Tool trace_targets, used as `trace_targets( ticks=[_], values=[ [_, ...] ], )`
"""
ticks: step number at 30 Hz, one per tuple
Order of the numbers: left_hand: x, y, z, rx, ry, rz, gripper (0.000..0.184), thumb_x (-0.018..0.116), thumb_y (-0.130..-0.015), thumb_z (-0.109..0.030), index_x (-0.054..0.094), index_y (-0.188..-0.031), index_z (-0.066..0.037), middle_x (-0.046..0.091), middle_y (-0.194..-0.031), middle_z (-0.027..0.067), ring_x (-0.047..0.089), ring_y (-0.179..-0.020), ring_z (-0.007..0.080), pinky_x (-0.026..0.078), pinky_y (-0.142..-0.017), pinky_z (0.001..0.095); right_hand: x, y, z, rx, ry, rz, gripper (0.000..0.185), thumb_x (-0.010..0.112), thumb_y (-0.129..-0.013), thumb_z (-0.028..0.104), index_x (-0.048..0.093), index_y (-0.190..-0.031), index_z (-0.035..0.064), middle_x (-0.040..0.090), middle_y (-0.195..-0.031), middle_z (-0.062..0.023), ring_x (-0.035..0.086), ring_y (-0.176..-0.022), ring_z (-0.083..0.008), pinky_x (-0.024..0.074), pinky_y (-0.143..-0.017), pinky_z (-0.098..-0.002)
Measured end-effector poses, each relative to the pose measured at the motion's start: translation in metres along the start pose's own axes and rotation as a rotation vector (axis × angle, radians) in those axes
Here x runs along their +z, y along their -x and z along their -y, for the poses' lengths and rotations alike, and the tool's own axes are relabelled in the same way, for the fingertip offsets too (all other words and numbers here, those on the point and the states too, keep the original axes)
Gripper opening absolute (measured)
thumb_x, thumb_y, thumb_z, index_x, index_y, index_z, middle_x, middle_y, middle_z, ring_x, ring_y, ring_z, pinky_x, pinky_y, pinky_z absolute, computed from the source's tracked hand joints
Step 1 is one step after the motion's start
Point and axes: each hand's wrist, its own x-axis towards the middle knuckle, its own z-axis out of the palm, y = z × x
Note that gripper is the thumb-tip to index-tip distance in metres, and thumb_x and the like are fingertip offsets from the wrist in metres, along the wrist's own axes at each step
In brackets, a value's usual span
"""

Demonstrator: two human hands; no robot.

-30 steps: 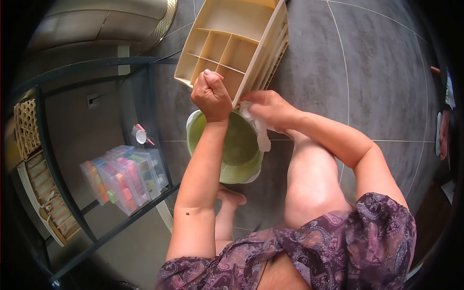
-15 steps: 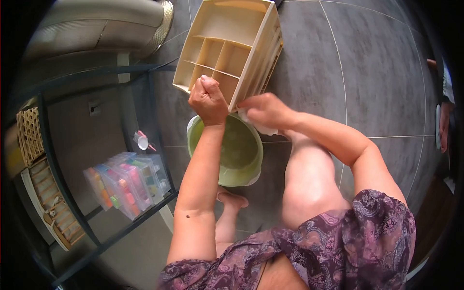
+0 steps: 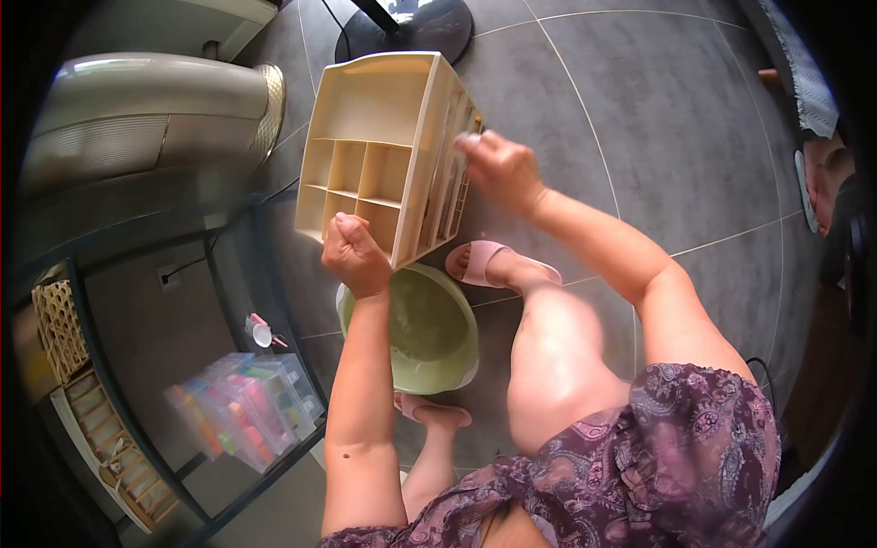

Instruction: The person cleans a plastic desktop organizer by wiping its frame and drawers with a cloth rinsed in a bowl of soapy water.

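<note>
A cream plastic organizer box (image 3: 375, 96), split into one large and several small compartments, is tilted above the rim of a green basin (image 3: 429, 338). The basin seems to hold some water. My left hand (image 3: 356, 256) is closed around the organizer's near edge. Along the organizer's slatted right side, my right hand (image 3: 505, 172) is closed and slightly blurred. A bit of white cloth shows at its fingertips, the rest hidden in the grip.
Clear cases with colourful contents (image 3: 247, 402) sit on a dark metal rack (image 3: 137, 402) at left, near a woven basket (image 3: 60, 324). A round black base (image 3: 411, 27) stands behind the organizer. Another person's foot (image 3: 827, 183) is at far right.
My right hand has moved up along the organizer's side, away from the near corner. The organizer sits lower and farther left in view. My left hand keeps its hold.
</note>
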Motion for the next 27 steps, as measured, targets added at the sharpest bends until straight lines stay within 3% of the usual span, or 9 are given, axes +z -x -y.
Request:
trace_targets(
  ticks=[4,8,16,22,25,27],
  values=[
    [0.000,-0.001,-0.001,-0.003,-0.001,-0.002,0.033,0.038,-0.088,-0.017,0.050,-0.061,-0.002,0.051,-0.056,0.0098,0.049,-0.051,0.0239,0.039,-0.051,0.0341,0.009,-0.031,-0.033,0.072,0.083,0.049,0.017,0.051,-0.079,0.017,0.056,-0.094,0.0115,0.054,-0.072,-0.0090,0.058,-0.059,-0.0277,0.0481,-0.050,-0.0385],
    [-0.001,0.001,-0.001,-0.011,0.000,0.003,0.034,0.037,-0.088,-0.017,0.050,-0.061,-0.002,0.051,-0.056,0.0099,0.049,-0.051,0.0241,0.039,-0.051,0.0344,0.025,-0.065,-0.039,0.230,0.265,0.373,0.016,0.050,-0.076,0.015,0.062,-0.083,0.0073,0.062,-0.086,-0.0122,0.063,-0.076,-0.0271,0.0505,-0.064,-0.0380],
    [0.000,0.000,-0.001,-0.012,-0.001,0.006,0.032,0.038,-0.088,-0.017,0.050,-0.061,-0.002,0.051,-0.056,0.0100,0.048,-0.051,0.0246,0.039,-0.051,0.0347,0.018,-0.087,-0.014,0.397,0.286,0.650,0.017,0.051,-0.075,0.011,0.066,-0.082,0.0070,0.064,-0.091,-0.0104,0.062,-0.087,-0.0254,0.0505,-0.068,-0.0347],
    [0.000,-0.001,-0.002,0.004,0.006,-0.003,0.032,0.038,-0.087,-0.017,0.050,-0.061,-0.002,0.050,-0.055,0.0104,0.048,-0.051,0.0248,0.039,-0.052,0.0354,0.018,-0.075,-0.029,0.203,0.317,0.599,0.022,0.049,-0.078,0.012,0.061,-0.096,0.0076,0.063,-0.087,-0.0154,0.061,-0.087,-0.0270,0.0500,-0.068,-0.0373],
    [0.001,0.000,-0.001,0.018,0.000,-0.001,0.032,0.038,-0.087,-0.017,0.050,-0.061,-0.002,0.050,-0.055,0.0105,0.048,-0.051,0.0247,0.039,-0.052,0.0358,0.018,-0.079,-0.033,0.077,0.397,0.628,0.026,0.047,-0.080,0.011,0.055,-0.103,0.0029,0.061,-0.085,-0.0179,0.062,-0.081,-0.0287,0.0507,-0.063,-0.0375],
    [0.001,0.000,-0.002,0.027,-0.020,0.000,0.032,0.038,-0.087,-0.017,0.049,-0.061,-0.002,0.050,-0.055,0.0106,0.048,-0.051,0.0248,0.039,-0.052,0.0360,0.029,-0.074,-0.030,0.141,0.405,0.609,0.026,0.047,-0.080,0.011,0.053,-0.102,-0.0010,0.061,-0.086,-0.0179,0.063,-0.078,-0.0283,0.0509,-0.060,-0.0361]
  ],
)
